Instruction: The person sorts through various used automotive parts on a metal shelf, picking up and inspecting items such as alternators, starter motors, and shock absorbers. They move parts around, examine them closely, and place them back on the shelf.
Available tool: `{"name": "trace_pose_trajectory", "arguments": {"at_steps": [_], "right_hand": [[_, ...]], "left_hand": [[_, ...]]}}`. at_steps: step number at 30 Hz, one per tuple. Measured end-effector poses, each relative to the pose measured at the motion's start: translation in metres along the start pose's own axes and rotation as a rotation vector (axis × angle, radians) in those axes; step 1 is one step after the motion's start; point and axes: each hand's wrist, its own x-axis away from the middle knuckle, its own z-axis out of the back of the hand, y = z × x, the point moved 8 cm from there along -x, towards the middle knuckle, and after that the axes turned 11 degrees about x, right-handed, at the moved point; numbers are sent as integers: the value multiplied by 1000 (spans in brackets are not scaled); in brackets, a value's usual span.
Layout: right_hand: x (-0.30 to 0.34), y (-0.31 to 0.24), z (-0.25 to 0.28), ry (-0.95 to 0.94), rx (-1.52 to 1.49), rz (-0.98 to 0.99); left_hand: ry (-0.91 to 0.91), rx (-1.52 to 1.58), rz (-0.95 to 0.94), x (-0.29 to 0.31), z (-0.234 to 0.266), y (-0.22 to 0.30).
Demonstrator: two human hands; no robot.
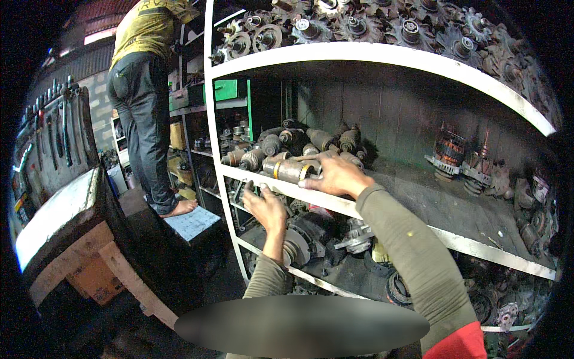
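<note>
On the white shelf's front edge lies a motor armature (289,171), a dark metal cylinder with yellow bands. My right hand (335,175) grips it at its right end, thumb in front and fingers over the top. My left hand (265,207) is held just below and in front of the shelf edge, palm turned up, fingers apart, nothing in it. Behind the banded armature sits a heap of more dark armatures (323,140), several of them lying on their sides.
White shelf edges (382,51) run above and below my hands. Finned rotors (357,27) fill the upper shelf. Copper-wound parts (449,152) stand at the right. Motor housings (297,244) lie underneath. A person (140,90) stands on a step (192,222) at left, near a tool rack (63,128).
</note>
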Motion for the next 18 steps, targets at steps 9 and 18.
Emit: {"name": "trace_pose_trajectory", "arguments": {"at_steps": [9, 18], "right_hand": [[-5, 9, -19, -77, -176, 54], [-8, 11, -27, -123, -85, 42]], "left_hand": [[-131, 29, -255, -43, -55, 11], [-20, -19, -381, -41, -51, 10]]}}
